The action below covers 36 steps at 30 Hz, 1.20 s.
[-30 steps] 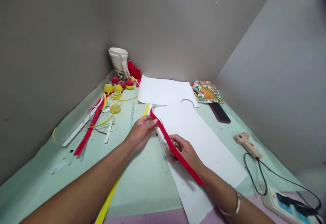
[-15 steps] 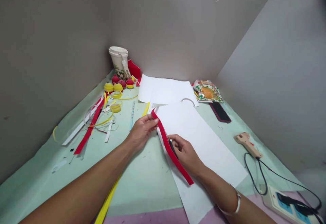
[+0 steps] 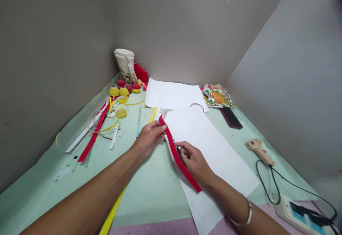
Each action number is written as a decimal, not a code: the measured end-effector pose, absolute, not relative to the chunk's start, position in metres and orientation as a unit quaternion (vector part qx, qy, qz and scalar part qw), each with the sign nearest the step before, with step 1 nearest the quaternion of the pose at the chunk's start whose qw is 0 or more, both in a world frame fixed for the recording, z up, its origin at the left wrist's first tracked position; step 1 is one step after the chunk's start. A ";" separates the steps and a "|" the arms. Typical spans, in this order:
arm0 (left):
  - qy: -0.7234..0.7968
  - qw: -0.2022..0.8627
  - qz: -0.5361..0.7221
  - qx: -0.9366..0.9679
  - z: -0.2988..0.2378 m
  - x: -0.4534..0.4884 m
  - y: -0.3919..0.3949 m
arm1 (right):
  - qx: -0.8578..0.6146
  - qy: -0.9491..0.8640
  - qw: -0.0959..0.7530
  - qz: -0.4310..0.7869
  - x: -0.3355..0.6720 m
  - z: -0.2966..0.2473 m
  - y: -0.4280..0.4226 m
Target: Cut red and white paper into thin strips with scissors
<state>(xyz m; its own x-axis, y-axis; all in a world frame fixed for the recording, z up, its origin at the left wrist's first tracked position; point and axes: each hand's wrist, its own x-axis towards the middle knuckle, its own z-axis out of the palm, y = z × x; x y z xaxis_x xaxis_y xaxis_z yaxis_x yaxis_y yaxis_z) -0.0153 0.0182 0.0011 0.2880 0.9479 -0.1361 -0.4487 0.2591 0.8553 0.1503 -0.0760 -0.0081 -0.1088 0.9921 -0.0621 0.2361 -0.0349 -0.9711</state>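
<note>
A long red strip [image 3: 185, 170] slants across the middle, over a white sheet [image 3: 211, 149]. Its upper end is pinched between the thumb and fingers of my left hand [image 3: 152, 135]. The lower part hangs loose toward me, passing in front of my right hand [image 3: 193, 158]. That hand is closed around the black handle of scissors [image 3: 181, 155]. A thin metal part of them shows along the strip's right edge; the rest is hidden by the strip and my fingers. Yellow strips [image 3: 115, 206] lie partly under my left forearm.
Red, white and yellow strips [image 3: 92, 140] lie at left, with several red and yellow balls [image 3: 123, 91] and a white cup [image 3: 124, 62] behind. A pencil [image 3: 138, 121] lies near my left hand. At right are a phone [image 3: 231, 117], glue gun [image 3: 259, 151] and power strip [image 3: 294, 210].
The loose lower end of the red strip has shifted slightly up and to the left. Both hands stay in nearly the same place, with the same holds.
</note>
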 end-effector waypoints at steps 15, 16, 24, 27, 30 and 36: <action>0.333 0.706 0.517 0.351 0.001 -0.014 0.018 | -0.522 -0.585 0.396 0.478 0.151 -0.007 -0.076; 0.332 0.707 0.516 0.350 0.001 -0.014 0.018 | -0.524 -0.585 0.397 0.475 0.151 -0.008 -0.076; 0.335 0.710 0.508 0.354 -0.001 -0.012 0.018 | -0.520 -0.589 0.398 0.473 0.151 -0.013 -0.076; 0.335 0.713 0.505 0.352 -0.001 -0.012 0.018 | -0.522 -0.587 0.402 0.471 0.151 -0.013 -0.076; 0.334 0.723 0.489 0.356 -0.001 -0.013 0.017 | -0.522 -0.581 0.404 0.477 0.151 -0.012 -0.076; 0.318 0.736 0.451 0.393 -0.002 -0.013 0.015 | -0.522 -0.575 0.414 0.476 0.150 -0.011 -0.076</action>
